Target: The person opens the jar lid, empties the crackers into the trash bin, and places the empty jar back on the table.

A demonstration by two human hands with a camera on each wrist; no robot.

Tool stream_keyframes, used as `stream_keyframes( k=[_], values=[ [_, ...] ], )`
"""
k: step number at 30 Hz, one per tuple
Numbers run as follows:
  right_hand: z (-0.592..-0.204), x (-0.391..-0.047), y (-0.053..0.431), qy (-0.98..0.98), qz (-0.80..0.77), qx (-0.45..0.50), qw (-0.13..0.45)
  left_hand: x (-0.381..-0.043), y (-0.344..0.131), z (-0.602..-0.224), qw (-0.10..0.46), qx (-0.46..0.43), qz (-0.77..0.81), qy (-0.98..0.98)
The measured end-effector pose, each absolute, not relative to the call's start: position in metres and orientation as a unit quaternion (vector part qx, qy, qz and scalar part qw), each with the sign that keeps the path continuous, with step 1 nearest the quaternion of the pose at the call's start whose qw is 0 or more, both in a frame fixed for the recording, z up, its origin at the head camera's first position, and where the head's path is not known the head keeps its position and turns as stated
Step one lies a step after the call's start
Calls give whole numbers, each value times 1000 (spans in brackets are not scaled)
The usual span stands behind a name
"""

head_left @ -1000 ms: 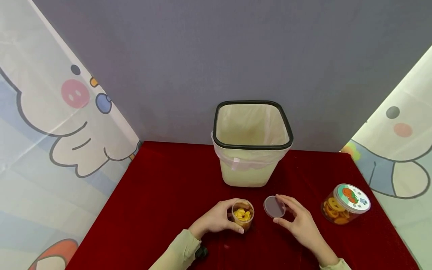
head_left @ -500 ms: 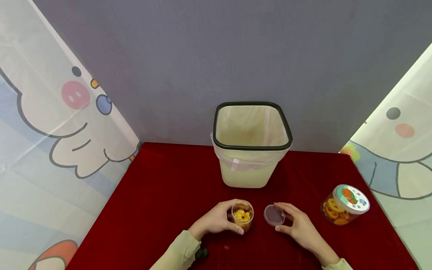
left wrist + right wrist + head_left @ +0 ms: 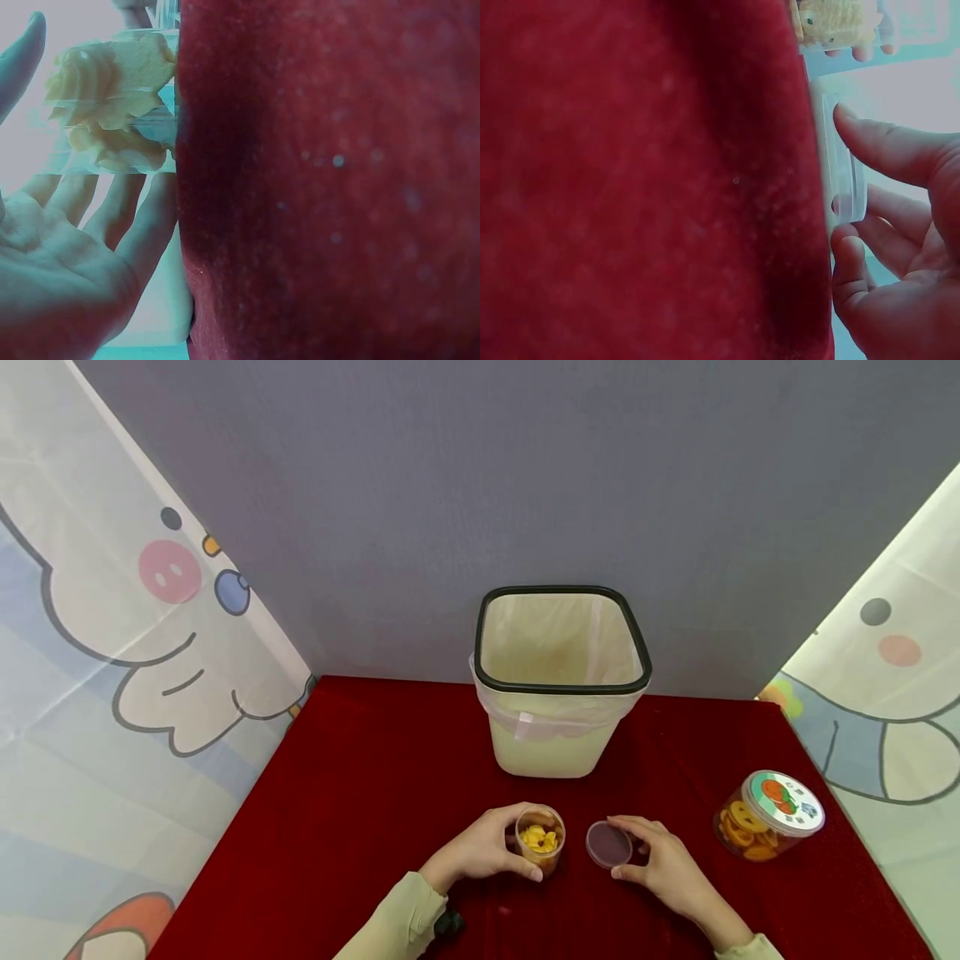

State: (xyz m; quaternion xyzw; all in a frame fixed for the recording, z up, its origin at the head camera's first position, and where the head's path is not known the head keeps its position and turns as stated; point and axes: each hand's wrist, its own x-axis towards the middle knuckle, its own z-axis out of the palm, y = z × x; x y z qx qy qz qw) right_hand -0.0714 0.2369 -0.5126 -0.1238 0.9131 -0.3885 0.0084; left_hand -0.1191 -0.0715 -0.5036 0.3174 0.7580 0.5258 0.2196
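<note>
The left hand (image 3: 487, 846) clasped a tub (image 3: 550, 863); the right hand (image 3: 664, 865), seemingly unreadable label (image 3: 786, 801) at its two o'clock, pinched a lid (image 3: 608, 845).

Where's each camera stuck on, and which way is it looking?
Head: on the person's head, looking forward and down at the bin, small jar and lid; the left hand, right hand and sleeves show.
Left wrist: on the left wrist, looking at the small jar; the left hand shows large.
Right wrist: on the right wrist, looking at the lid; the right hand shows large, and left fingertips peek out by the small jar.
Shared: both wrist views show the small jar and red cloth, tipped sideways.
</note>
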Motion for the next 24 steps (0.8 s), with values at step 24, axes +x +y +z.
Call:
stream_keyframes(
  k=[24],
  values=[
    [-514, -75, 240, 909, -399, -116, 46, -120, -71, -504, 218, 322, 532, 753]
  ],
)
